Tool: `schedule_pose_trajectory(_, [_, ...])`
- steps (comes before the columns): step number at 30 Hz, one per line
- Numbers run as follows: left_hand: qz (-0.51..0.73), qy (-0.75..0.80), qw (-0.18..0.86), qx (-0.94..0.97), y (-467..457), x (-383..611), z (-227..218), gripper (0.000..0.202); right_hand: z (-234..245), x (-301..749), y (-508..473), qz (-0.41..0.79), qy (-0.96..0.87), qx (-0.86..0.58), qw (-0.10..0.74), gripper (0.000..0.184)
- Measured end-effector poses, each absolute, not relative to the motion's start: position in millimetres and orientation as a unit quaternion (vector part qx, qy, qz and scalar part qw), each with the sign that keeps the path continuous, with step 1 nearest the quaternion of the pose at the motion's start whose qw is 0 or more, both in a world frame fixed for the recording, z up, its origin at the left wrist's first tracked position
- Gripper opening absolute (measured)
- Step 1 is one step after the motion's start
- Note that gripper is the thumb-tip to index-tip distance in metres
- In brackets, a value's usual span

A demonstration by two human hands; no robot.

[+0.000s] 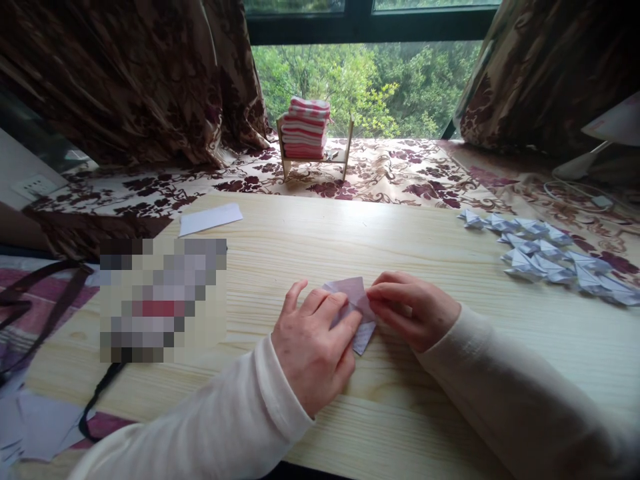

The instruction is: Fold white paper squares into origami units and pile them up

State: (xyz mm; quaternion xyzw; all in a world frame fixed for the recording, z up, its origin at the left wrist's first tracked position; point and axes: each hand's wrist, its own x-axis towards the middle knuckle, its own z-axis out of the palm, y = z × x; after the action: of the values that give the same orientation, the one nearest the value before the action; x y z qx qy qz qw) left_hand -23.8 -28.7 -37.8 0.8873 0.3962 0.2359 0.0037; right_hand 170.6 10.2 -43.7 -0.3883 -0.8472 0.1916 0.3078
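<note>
A small sheet of folded paper (356,295), pale lilac in this light, lies on the wooden table in front of me. My left hand (320,340) holds it down against the tabletop, with fingers and thumb on its left part and the little finger raised. At its right edge, my right hand (413,308) pinches the paper between thumb and fingers. One corner pokes out below, towards me. My left fingers cover part of the folds.
Several folded white paper pieces (545,250) sit at the table's right. A white paper strip (211,219) lies at the back left, near a blurred-out object (167,297) with a black strap. Loose paper (45,423) is at lower left. Behind, a small rack holds striped cloths (305,130).
</note>
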Motion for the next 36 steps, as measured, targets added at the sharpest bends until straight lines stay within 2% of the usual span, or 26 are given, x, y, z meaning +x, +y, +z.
schedule_pose_trajectory(11, [0.246,0.393,-0.006,0.886,-30.1,-23.8,-40.1,0.026,-48.3,173.9,10.0,0.225,-0.855,-0.345,0.315,0.034])
schedule_pose_trajectory(28, [0.263,0.384,0.011,0.885,-30.0,-24.7,-38.7,0.025,-51.1,179.1,9.3,0.17,-0.877,-0.336,0.298,0.038])
schedule_pose_trajectory(36, [0.27,0.389,0.017,0.88,-29.2,-23.5,-37.5,0.026,-39.6,183.6,10.1,0.161,-0.907,-0.318,0.226,0.037])
